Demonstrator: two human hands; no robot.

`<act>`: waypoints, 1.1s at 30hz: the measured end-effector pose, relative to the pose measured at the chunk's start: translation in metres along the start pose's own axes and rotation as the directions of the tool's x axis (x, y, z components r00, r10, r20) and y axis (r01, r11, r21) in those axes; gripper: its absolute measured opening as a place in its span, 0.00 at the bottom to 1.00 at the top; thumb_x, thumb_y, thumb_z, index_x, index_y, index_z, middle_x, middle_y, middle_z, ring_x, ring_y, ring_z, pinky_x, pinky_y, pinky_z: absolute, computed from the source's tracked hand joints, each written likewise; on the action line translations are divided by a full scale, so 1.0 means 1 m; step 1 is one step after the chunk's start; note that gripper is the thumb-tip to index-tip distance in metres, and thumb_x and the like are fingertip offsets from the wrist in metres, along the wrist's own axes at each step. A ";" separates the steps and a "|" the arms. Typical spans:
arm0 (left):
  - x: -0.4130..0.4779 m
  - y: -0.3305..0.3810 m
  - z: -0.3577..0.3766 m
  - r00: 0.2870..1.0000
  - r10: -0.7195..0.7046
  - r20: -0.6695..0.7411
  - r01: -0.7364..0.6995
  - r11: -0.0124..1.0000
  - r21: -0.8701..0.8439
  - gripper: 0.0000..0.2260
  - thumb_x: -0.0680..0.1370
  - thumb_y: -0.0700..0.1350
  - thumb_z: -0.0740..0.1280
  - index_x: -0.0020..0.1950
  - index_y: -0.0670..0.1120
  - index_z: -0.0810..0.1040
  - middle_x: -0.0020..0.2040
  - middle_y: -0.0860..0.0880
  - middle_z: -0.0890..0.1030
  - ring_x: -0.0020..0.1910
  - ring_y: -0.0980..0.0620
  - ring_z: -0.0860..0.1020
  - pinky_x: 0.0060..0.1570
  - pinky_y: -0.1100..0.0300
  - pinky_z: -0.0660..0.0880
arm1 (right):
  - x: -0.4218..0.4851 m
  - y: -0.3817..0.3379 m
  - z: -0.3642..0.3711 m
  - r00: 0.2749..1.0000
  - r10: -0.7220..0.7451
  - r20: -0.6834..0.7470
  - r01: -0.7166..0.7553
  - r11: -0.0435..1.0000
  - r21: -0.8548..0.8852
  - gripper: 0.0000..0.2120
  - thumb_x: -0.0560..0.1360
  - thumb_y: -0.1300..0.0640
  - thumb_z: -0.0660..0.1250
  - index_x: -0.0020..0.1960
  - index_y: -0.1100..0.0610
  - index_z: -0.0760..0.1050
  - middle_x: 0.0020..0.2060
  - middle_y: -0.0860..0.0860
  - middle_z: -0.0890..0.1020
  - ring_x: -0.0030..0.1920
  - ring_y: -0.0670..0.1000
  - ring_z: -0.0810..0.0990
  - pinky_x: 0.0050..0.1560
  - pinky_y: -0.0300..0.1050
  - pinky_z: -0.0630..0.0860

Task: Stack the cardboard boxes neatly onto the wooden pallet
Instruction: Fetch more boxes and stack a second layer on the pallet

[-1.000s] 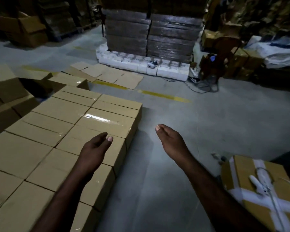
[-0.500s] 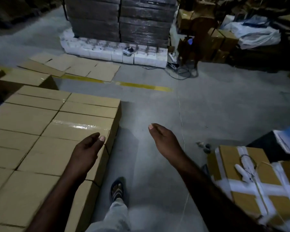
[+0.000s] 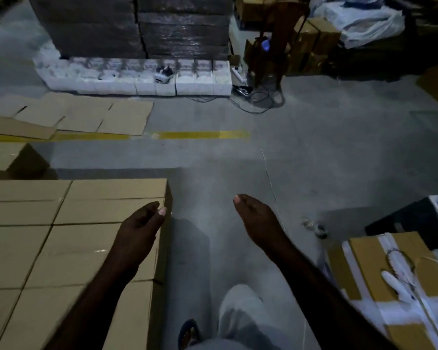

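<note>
Two hands reach out in front, and both hold nothing. In the head view, the left hand (image 3: 139, 231) hangs over the near corner of the stacked boxes (image 3: 61, 236), its fingers loose and a little bent. The right hand (image 3: 256, 218) is over the bare floor (image 3: 314, 160), its fingers close together and nearly straight. The palms face each other, maybe ready to take a box by its two sides. The boxes sit in tight rows, edge to edge, with level tops, so more can likely go on top without tipping. The pallet must be under them; I cannot see it. A box with white tape (image 3: 390, 274) sits low on the right, apart from the stack. One foot (image 3: 189, 332) is on the floor between them.
</note>
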State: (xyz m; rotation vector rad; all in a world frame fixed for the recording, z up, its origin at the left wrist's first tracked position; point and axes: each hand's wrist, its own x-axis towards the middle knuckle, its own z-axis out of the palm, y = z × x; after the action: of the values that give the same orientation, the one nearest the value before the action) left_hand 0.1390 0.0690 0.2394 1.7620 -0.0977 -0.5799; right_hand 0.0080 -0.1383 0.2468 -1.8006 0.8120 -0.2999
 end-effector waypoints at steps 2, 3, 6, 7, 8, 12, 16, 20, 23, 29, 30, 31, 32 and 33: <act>0.038 0.010 0.007 1.000 -0.007 0.001 0.007 1.000 -0.011 0.17 0.78 0.50 0.69 0.66 0.51 0.77 0.59 0.50 0.81 0.59 0.52 0.78 0.58 0.51 0.76 | 0.041 -0.001 0.000 0.999 0.044 0.007 -0.044 0.999 0.021 0.17 0.82 0.50 0.63 0.55 0.64 0.79 0.53 0.57 0.83 0.51 0.51 0.80 0.53 0.33 0.74; 0.057 0.014 0.011 1.000 -0.011 0.002 0.011 1.000 -0.011 0.17 0.78 0.50 0.69 0.67 0.50 0.76 0.59 0.50 0.81 0.59 0.52 0.78 0.56 0.53 0.76 | 0.064 -0.002 0.001 0.998 0.058 0.011 -0.058 0.998 0.035 0.17 0.82 0.49 0.63 0.55 0.64 0.80 0.53 0.58 0.83 0.52 0.53 0.81 0.56 0.39 0.75; 0.120 0.024 0.024 0.999 -0.023 -0.023 0.023 1.000 -0.002 0.20 0.78 0.50 0.69 0.69 0.49 0.75 0.60 0.49 0.80 0.60 0.51 0.78 0.51 0.55 0.76 | 0.139 -0.007 0.004 0.997 0.080 0.024 -0.081 0.995 0.055 0.14 0.81 0.48 0.64 0.59 0.54 0.81 0.52 0.47 0.83 0.57 0.50 0.80 0.65 0.47 0.74; 0.142 0.028 0.029 0.999 -0.025 -0.038 0.025 1.000 0.001 0.20 0.78 0.51 0.69 0.69 0.49 0.75 0.60 0.49 0.80 0.60 0.51 0.77 0.52 0.54 0.76 | 0.167 -0.008 0.005 0.996 0.077 0.036 -0.079 0.995 0.064 0.12 0.80 0.47 0.64 0.60 0.50 0.80 0.52 0.44 0.82 0.58 0.48 0.80 0.65 0.45 0.73; 0.163 0.034 0.034 0.998 -0.027 -0.053 0.027 1.000 -0.004 0.20 0.78 0.51 0.68 0.69 0.49 0.75 0.61 0.48 0.80 0.60 0.50 0.77 0.53 0.53 0.76 | 0.195 -0.010 0.005 0.997 0.065 0.050 -0.068 0.996 0.064 0.11 0.80 0.47 0.64 0.59 0.48 0.79 0.51 0.43 0.81 0.58 0.48 0.79 0.64 0.44 0.73; 0.241 0.064 0.055 0.989 -0.056 -0.139 0.049 0.997 -0.053 0.20 0.78 0.50 0.68 0.69 0.48 0.75 0.64 0.47 0.78 0.62 0.49 0.76 0.58 0.51 0.74 | 0.311 -0.034 0.000 0.994 0.034 0.107 -0.036 0.999 0.015 0.15 0.80 0.46 0.65 0.62 0.52 0.80 0.52 0.43 0.81 0.60 0.48 0.79 0.67 0.51 0.73; 0.310 0.105 0.074 0.971 -0.055 -0.233 0.035 0.996 -0.086 0.20 0.78 0.50 0.68 0.69 0.47 0.74 0.65 0.48 0.78 0.63 0.49 0.75 0.58 0.51 0.73 | 0.416 -0.076 0.002 0.982 -0.044 0.182 0.051 0.998 -0.033 0.10 0.80 0.45 0.66 0.44 0.47 0.81 0.42 0.38 0.83 0.54 0.47 0.81 0.64 0.52 0.75; 0.370 0.131 0.071 0.940 -0.056 -0.336 0.018 0.993 -0.117 0.21 0.78 0.52 0.67 0.70 0.48 0.74 0.65 0.49 0.77 0.64 0.49 0.75 0.60 0.51 0.73 | 0.493 -0.116 0.033 0.954 -0.077 0.289 0.093 0.995 -0.042 0.09 0.79 0.43 0.66 0.41 0.35 0.80 0.39 0.36 0.83 0.50 0.46 0.82 0.61 0.50 0.77; 0.416 0.143 0.056 0.915 -0.073 -0.397 0.024 0.992 -0.128 0.22 0.78 0.54 0.67 0.70 0.49 0.74 0.67 0.48 0.76 0.64 0.49 0.75 0.60 0.51 0.73 | 0.547 -0.137 0.067 0.924 -0.104 0.369 0.129 0.991 -0.043 0.11 0.77 0.38 0.64 0.41 0.41 0.79 0.34 0.38 0.80 0.43 0.44 0.78 0.54 0.48 0.75; 0.528 0.167 0.012 0.864 -0.096 -0.495 -0.016 0.976 -0.216 0.18 0.78 0.52 0.68 0.67 0.51 0.76 0.65 0.48 0.78 0.63 0.48 0.76 0.57 0.50 0.74 | 0.654 -0.191 0.155 0.826 -0.224 0.517 0.275 0.961 -0.024 0.23 0.80 0.43 0.62 0.47 0.65 0.74 0.34 0.50 0.70 0.38 0.48 0.70 0.43 0.46 0.68; 0.549 0.171 0.001 0.854 -0.092 -0.512 -0.029 0.974 -0.224 0.19 0.78 0.53 0.68 0.68 0.50 0.75 0.65 0.48 0.77 0.63 0.48 0.76 0.58 0.50 0.74 | 0.672 -0.199 0.171 0.806 -0.239 0.542 0.297 0.955 -0.020 0.23 0.81 0.44 0.61 0.48 0.66 0.74 0.35 0.51 0.70 0.38 0.48 0.70 0.42 0.46 0.66; 0.567 0.177 -0.011 0.849 -0.096 -0.520 -0.032 0.972 -0.232 0.20 0.77 0.53 0.68 0.69 0.49 0.75 0.66 0.48 0.77 0.64 0.48 0.75 0.59 0.49 0.74 | 0.689 -0.209 0.185 0.793 -0.242 0.560 0.304 0.952 -0.020 0.22 0.82 0.45 0.61 0.49 0.67 0.74 0.35 0.51 0.71 0.38 0.48 0.70 0.41 0.46 0.66; 0.583 0.183 -0.022 0.842 -0.105 -0.528 -0.032 0.969 -0.244 0.22 0.77 0.54 0.68 0.69 0.49 0.75 0.67 0.47 0.76 0.64 0.48 0.75 0.60 0.49 0.74 | 0.704 -0.220 0.198 0.787 -0.234 0.571 0.301 0.953 -0.024 0.22 0.82 0.45 0.61 0.49 0.66 0.75 0.36 0.52 0.72 0.38 0.48 0.70 0.42 0.45 0.66; 0.597 0.191 -0.032 0.837 -0.115 -0.535 -0.033 0.965 -0.259 0.23 0.76 0.55 0.68 0.69 0.48 0.75 0.67 0.48 0.76 0.64 0.48 0.75 0.60 0.49 0.74 | 0.719 -0.230 0.209 0.781 -0.226 0.582 0.300 0.953 -0.033 0.21 0.82 0.45 0.61 0.49 0.65 0.75 0.36 0.52 0.73 0.38 0.48 0.71 0.42 0.45 0.67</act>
State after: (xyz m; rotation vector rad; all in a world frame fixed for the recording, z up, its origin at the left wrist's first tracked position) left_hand 0.7177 -0.1726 0.2260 1.6100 0.4034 -0.0894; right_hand 0.7416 -0.4140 0.2470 -1.9730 0.1461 0.1275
